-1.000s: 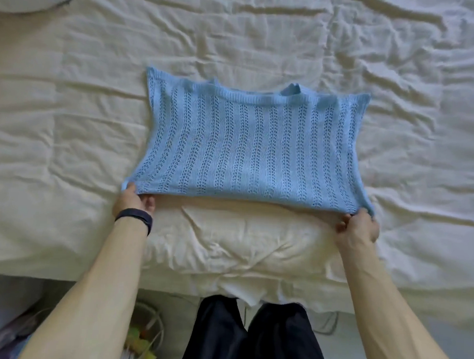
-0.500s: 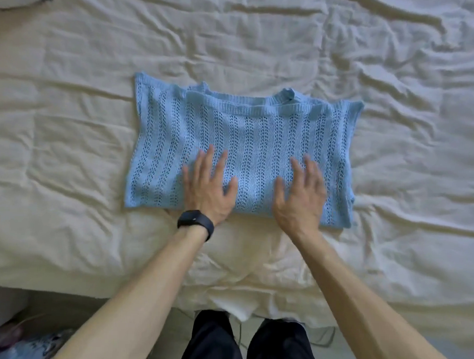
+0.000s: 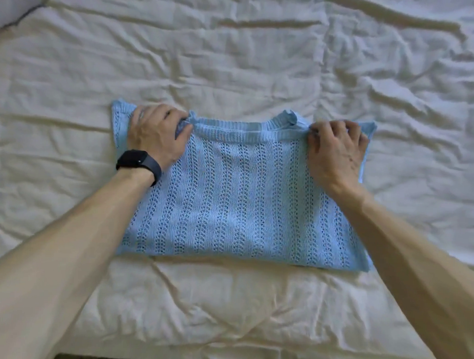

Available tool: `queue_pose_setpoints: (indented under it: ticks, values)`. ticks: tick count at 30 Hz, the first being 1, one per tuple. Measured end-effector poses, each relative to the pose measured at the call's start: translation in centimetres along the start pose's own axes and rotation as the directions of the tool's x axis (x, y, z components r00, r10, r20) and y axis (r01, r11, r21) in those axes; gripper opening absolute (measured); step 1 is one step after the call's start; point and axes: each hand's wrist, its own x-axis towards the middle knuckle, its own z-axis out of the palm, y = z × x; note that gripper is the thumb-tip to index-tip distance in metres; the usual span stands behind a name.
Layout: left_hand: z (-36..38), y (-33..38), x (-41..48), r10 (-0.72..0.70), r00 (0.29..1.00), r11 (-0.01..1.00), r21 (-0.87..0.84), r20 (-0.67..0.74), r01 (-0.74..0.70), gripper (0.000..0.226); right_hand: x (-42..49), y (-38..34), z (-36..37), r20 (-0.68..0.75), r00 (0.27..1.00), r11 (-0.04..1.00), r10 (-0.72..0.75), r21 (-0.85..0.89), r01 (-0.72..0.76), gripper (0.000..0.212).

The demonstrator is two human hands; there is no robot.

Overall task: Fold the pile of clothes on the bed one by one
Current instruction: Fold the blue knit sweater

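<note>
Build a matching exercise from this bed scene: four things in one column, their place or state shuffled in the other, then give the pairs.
1. light blue knitted sweater
2. black wrist band
3. cream wrinkled bedsheet
4. right hand

A. grips the sweater's far right edge
B. spread under everything
C. lies flat on the bedding
D. worn just behind the left hand

Pairs: 1-C, 2-D, 3-B, 4-A

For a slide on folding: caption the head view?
The left hand and right hand grip the far edge of a blue knit top on a cream bedsheet.
</note>
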Motion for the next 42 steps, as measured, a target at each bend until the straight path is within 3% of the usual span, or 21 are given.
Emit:
queue_pose_setpoints:
  ticks: [3, 10, 14, 18, 20, 22, 24, 26, 28, 30, 35, 38, 42]
  values:
    - [-0.9, -0.9, -0.1, 0.147, 0.988, 0.989, 0.044, -0.044, -0.145, 0.034, 0.8, 0.4, -0.8, -0.046, 0.998, 0.999, -0.037, 0.006, 0.037, 0.027]
    - [-2.1, -3.2, 0.7, 0.241, 0.966, 0.959, 0.179, -0.098, -0.221, 0.029, 1.9, 0.3, -1.6, -0.110, 0.994, 0.998, 0.024, 0.058, -0.018, 0.027]
    - [-2.2, -2.9, 2.1, 0.053, 0.984, 0.990, 0.137, -0.173, -0.029, 0.023, 2.5, 0.2, -1.4, -0.156, 0.977, 0.985, 0.143, 0.117, -0.125, 0.028]
    - [-1.0, -1.7, 3.2, -0.062, 0.998, 0.994, 0.089, -0.014, 0.063, 0.028, 3.5, 0.1, -0.7, -0.022, 0.984, 0.983, 0.178, 0.038, -0.178, 0.032]
    - [-0.7, -0.4, 2.5, -0.100, 0.995, 0.994, 0.043, 0.006, 0.100, 0.040, 2.7, -0.3, -0.5, -0.023, 0.983, 0.982, 0.183, 0.062, -0.181, 0.041]
    - [-0.4, 2.1, 0.2, -0.116, 0.993, 0.993, 0.000, -0.037, 0.116, 0.050, 0.3, -1.6, -0.5, -0.118, 0.987, 0.991, 0.108, 0.096, -0.097, 0.046]
    - [0.5, 5.8, -3.7, -0.032, 0.999, 0.998, -0.049, 0.037, 0.034, 0.059, -3.5, -3.3, 0.3, -0.154, 0.985, 0.994, -0.072, 0.070, 0.084, 0.049]
    - [1.8, 8.9, -7.8, 0.088, 0.973, 0.995, -0.069, 0.211, -0.074, 0.067, -7.6, -4.3, 1.7, -0.013, 0.962, 0.962, -0.272, 0.010, 0.272, 0.056]
    - [3.1, 9.5, -10.9, 0.121, 0.942, 0.993, -0.037, 0.313, -0.115, 0.068, -9.6, -3.2, 2.9, 0.138, 0.940, 0.947, -0.311, -0.045, 0.319, 0.061]
    - [3.8, 7.9, -12.0, 0.066, 0.939, 0.998, -0.002, 0.338, -0.069, 0.067, -9.2, -0.7, 3.3, 0.221, 0.952, 0.967, -0.210, -0.096, 0.236, 0.065]
    - [3.1, 8.5, -13.6, -0.218, 0.921, 0.975, 0.027, 0.323, 0.222, 0.071, -6.0, 5.1, 1.3, 0.278, 0.961, 0.980, 0.003, -0.191, 0.052, 0.064]
    - [2.4, 14.3, -15.3, -0.067, 0.917, 0.997, -0.019, 0.393, 0.081, 0.072, -4.3, 7.4, -0.6, 0.306, 0.947, 0.986, 0.101, -0.159, -0.054, 0.064]
    - [3.5, 23.9, -16.6, 0.226, 0.850, 0.974, -0.109, 0.477, -0.198, 0.079, -1.9, 8.4, -2.7, 0.145, 0.931, 0.934, 0.335, 0.074, -0.348, 0.057]
